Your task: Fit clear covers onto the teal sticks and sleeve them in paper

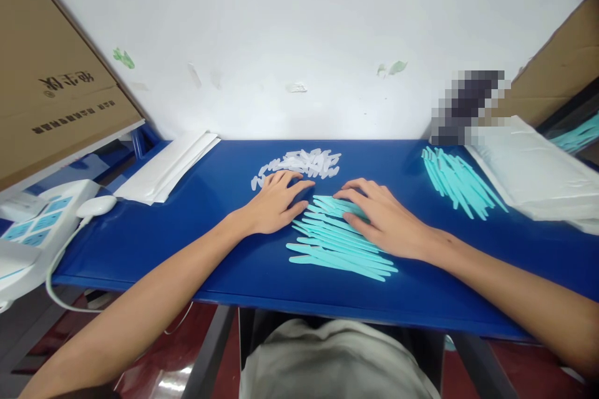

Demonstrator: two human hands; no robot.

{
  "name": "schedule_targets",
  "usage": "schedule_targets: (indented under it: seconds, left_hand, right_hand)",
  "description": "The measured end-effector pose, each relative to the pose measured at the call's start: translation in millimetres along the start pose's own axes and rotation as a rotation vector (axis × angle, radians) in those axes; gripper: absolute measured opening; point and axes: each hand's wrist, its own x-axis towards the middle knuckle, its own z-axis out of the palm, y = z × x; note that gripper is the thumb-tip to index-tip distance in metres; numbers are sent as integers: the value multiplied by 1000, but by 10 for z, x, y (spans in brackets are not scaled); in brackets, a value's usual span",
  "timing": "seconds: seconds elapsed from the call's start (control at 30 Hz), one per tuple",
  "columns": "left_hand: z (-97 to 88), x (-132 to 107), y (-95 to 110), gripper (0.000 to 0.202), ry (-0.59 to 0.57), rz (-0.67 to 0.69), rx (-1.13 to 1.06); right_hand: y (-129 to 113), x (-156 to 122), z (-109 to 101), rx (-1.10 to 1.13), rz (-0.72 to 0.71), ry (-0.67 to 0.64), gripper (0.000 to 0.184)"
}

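Roughly, the teal sticks (337, 234) ran left-right, partly under your nearer right hand (386, 219), half-curled, grip unclear; your left hand (275, 204), loosely spread, visibly holding nothing, sat off their upper-left ends.

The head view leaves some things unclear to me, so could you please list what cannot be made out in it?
Head view:
- Turquoise sticks: some right ends, hidden by the right hand.
- White pieces: the exact count, as they overlap.
- Dark shape at right: its identity, blurred by pixelation.
- Far-right turquoise items: their full extent, cut off by the right edge.
- Blue labels: any wording, too small to read.
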Motion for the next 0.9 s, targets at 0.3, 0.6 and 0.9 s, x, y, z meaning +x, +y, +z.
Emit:
schedule_targets:
  seconds: [0.3, 0.6, 0.9]
  left_hand:
    - [-26, 13, 63, 29, 109, 56, -99]
    - [16, 46, 54, 21, 119, 149, -138]
    - [26, 50, 28, 20, 122, 139, -197]
  right_hand:
    - [101, 33, 10, -9, 65, -5, 42]
    - [202, 70, -227, -66, 187, -98, 26]
    - [563, 92, -431, -363, 572, -172, 30]
